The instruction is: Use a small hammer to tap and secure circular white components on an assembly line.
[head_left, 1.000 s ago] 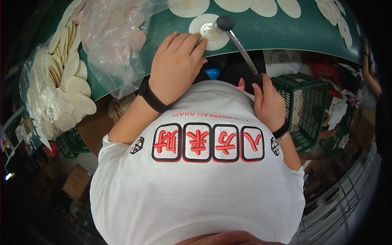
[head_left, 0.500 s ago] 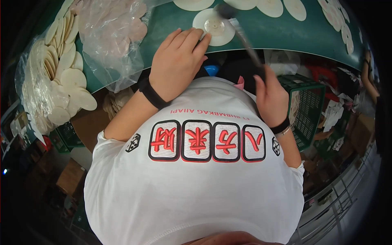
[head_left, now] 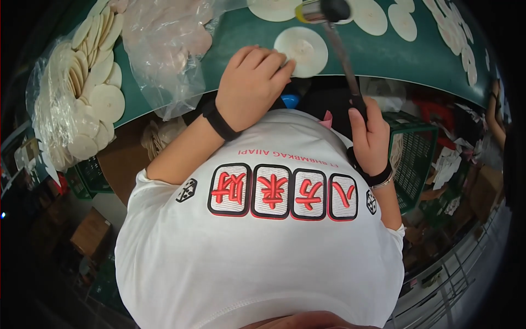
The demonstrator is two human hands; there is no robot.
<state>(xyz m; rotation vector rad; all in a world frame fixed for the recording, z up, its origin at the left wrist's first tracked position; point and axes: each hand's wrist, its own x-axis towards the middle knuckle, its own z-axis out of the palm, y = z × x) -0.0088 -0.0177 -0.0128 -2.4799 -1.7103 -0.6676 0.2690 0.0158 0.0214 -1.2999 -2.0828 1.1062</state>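
At the table's near edge lies a round cream disc (head_left: 312, 49) with a faint raised centre. My left hand (head_left: 255, 77) reaches over from the left, its fingers bent and closed at the disc's near-left rim; the thumb is mostly hidden. In my right hand (head_left: 370, 131) is the handle of a mallet (head_left: 342, 55), gripped near its lower end. The mallet's head, black at one end and yellow at the other, is in the air beyond the disc. Both wrists wear black bands.
More cream discs (head_left: 370, 16) lie along the far side of the green table (head_left: 241, 38). A clear bag (head_left: 164, 60) of pale pink rounds and a stacked heap of discs (head_left: 107, 104) sit to the left. Below at right stands a green crate (head_left: 413, 159).
The mallet's head has moved from the disc's far rim up and to the right, away from it. The disc's centre looks less shiny. My left hand remains at the rim.
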